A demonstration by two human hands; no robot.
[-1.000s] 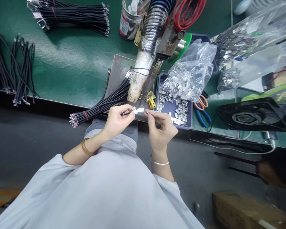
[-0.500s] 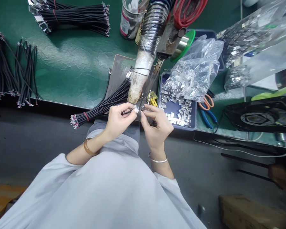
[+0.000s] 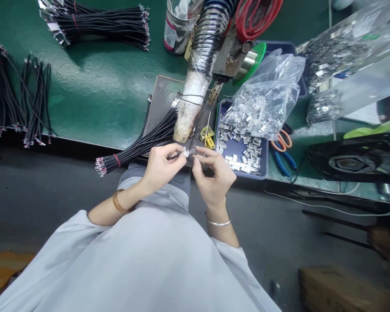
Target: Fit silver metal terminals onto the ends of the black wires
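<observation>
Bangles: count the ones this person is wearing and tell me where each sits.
2: a brown bangle on the left wrist and a silver bangle on the right wrist. The sleeves could hide more.

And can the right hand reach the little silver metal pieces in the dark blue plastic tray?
Probably yes: the right hand is close beside the tray, and pieces along the near edge lie uncovered. The clear plastic bag covers mainly the far part. The hand is at a small silver connector, though.
</observation>
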